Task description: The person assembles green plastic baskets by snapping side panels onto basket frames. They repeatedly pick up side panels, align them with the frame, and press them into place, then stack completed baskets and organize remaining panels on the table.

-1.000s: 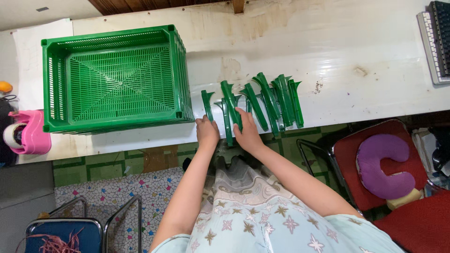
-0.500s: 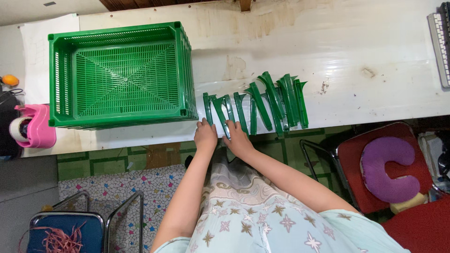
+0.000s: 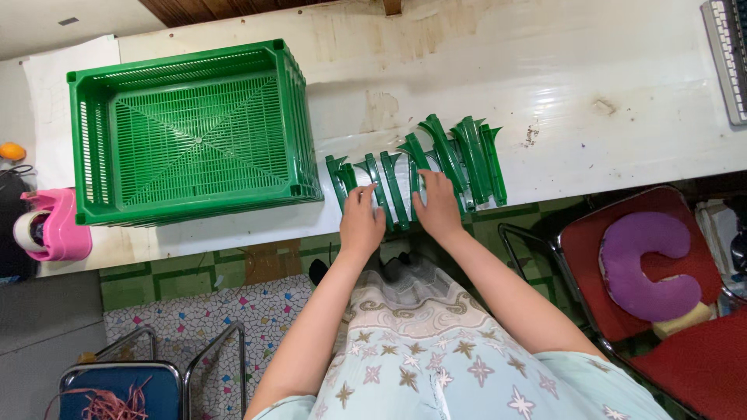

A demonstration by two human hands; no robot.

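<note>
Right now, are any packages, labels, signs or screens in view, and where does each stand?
No labels, signs or screens show.
Nearest to packaging: green crate, left on the white table, open-topped lattice plastic.
Pink tape dispenser, far left edge.

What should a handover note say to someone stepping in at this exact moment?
Left hand: flat on the green plastic strips at the left end of the row, fingers spread, gripping nothing.
Right hand: resting on the middle strips, fingers on top, also not closed around one.
Strips: lying side by side near the front edge of the white table, the right ones fanned and overlapping.
Green crate: on the table left of the strips, nothing inside.
Done: strips laid out in a rough row.
Left: none are in the crate; the right end is uneven.
</note>
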